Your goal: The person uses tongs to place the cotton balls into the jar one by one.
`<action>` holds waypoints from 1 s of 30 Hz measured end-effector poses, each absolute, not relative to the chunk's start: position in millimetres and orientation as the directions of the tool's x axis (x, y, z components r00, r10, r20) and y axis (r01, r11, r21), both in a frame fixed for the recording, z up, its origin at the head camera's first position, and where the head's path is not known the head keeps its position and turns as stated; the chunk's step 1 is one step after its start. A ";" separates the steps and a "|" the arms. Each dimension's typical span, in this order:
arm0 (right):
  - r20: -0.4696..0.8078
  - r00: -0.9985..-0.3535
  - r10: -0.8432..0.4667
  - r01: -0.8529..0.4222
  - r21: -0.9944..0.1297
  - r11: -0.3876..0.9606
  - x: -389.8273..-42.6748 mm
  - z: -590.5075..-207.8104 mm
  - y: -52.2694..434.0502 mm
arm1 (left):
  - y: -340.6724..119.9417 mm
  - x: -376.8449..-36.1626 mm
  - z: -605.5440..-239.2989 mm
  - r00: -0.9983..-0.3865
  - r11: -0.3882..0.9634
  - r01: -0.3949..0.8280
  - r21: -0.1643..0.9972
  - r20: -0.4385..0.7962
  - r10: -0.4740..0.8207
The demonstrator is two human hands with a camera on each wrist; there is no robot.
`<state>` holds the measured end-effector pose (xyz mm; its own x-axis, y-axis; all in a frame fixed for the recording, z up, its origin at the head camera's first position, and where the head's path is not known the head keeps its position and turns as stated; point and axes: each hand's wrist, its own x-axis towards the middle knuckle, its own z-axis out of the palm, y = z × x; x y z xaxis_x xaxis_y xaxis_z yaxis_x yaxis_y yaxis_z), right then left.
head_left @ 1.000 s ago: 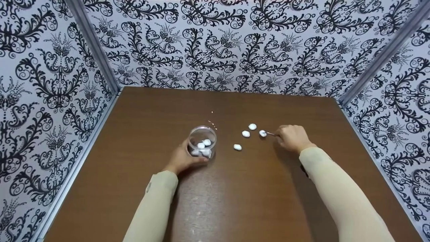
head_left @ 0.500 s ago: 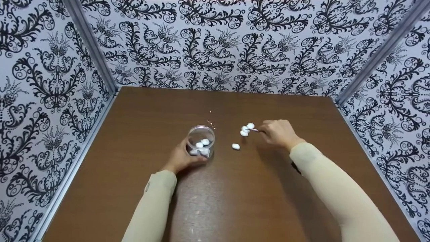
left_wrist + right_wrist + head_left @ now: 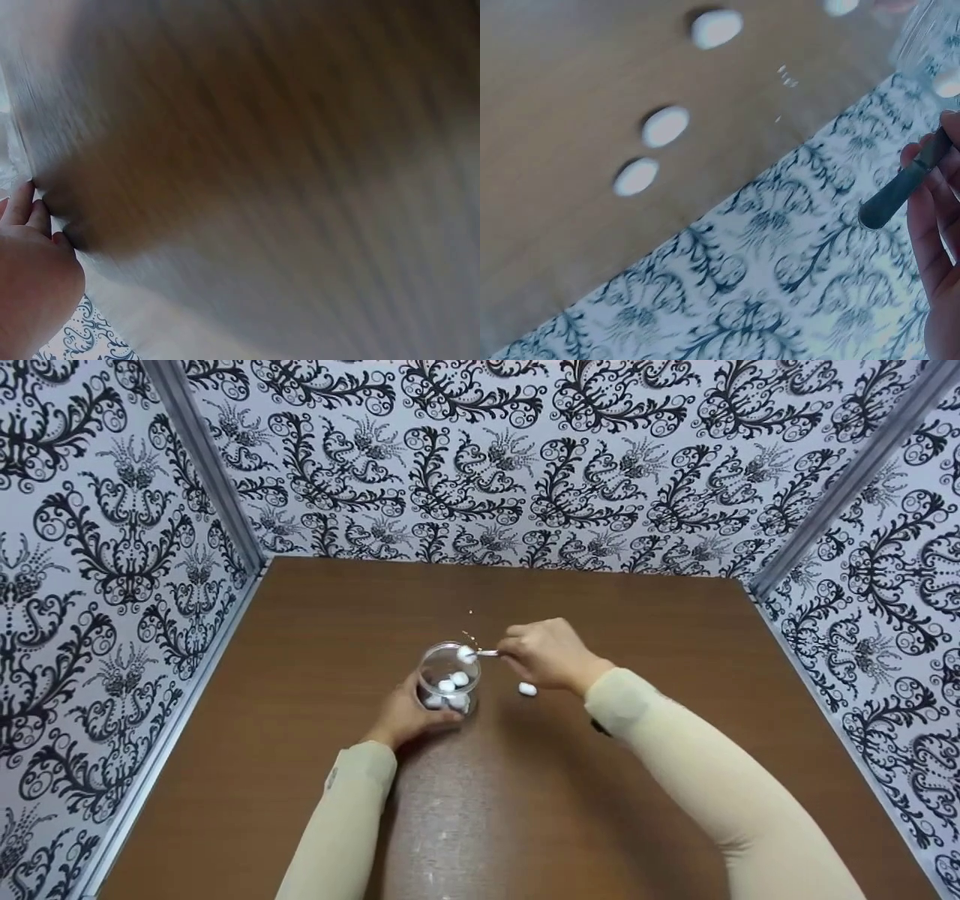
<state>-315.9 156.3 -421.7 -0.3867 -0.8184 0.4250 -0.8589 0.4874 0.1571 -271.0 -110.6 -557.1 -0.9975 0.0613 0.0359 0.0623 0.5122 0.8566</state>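
Leftmost, the left hand [image 3: 406, 712] curls round the near side of a small clear glass jar [image 3: 448, 678] that stands upright near the middle of the brown tabletop [image 3: 300, 780], a little toward its left edge. Several white pebbles [image 3: 453, 682] lie inside the jar. In the left wrist view only fingertips [image 3: 22, 206] show against a blurred brown surface.

Just right of the jar, the right hand [image 3: 546, 654] pinches slim metal tweezers [image 3: 486, 653], whose tips hold one white pebble [image 3: 466, 652] right over the far right part of the jar's rim. In the right wrist view the blunt end of the tweezers [image 3: 904, 184] sticks out between the fingers [image 3: 930, 225].

One loose pebble [image 3: 528, 688] lies on the tabletop just below the right hand, near the jar. The right wrist view shows three more loose pebbles [image 3: 665, 125] on the wood, toward the far edge, where patterned black-and-white walls [image 3: 480, 457] rise around the tabletop.
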 end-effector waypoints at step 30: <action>0.404 -0.497 -0.768 -0.803 0.121 0.583 -337.8 -431.2 212.4 | -111.5 -271.7 -557.5 -0.999 0.519 0.028 0.854 0.001 0.053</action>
<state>-337.8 212.4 -431.2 -0.4971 -0.7679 0.4040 -0.8031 0.5835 0.1210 -271.7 -111.5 -557.5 -0.9986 0.0533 0.0008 0.0284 0.5194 0.8541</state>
